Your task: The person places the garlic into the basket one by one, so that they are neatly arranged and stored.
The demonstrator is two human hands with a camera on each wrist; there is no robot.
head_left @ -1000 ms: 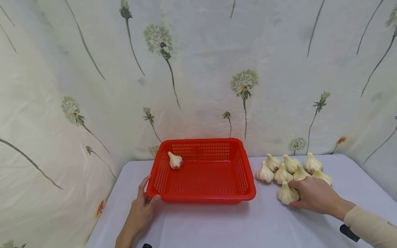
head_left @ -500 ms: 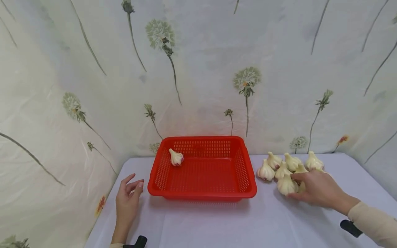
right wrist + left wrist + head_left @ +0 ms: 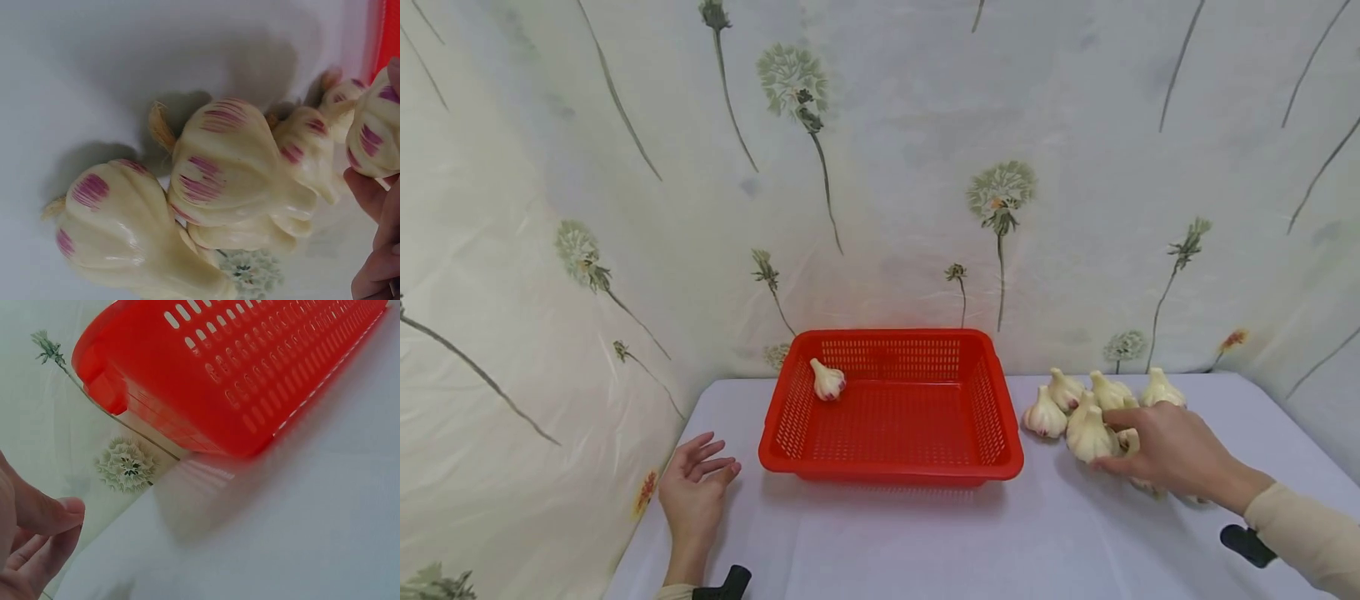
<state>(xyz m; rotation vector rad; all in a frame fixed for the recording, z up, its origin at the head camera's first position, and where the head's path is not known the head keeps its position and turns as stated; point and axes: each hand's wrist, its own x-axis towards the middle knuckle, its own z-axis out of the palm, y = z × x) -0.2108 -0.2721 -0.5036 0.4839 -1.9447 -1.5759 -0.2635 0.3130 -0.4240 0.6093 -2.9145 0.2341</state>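
Note:
In the head view my right hand pinches a garlic bulb between thumb and fingers, its neck pointing up. The same held garlic bulb shows at the right edge of the right wrist view, purple-streaked. Other garlic bulbs cluster behind and under that hand, some partly hidden by it. My left hand is left of the red basket, palm turned up, fingers relaxed, holding nothing. The left wrist view shows its thumb and fingers apart from the basket. One garlic bulb lies inside the basket's back left corner.
A white cloth covers the table. A dandelion-print curtain hangs right behind the basket and down the left side. Each wrist carries a black camera mount.
My left hand has let go of the basket's left rim and drawn away to the left. The right hand has raised its garlic bulb slightly; the head view has shifted a little.

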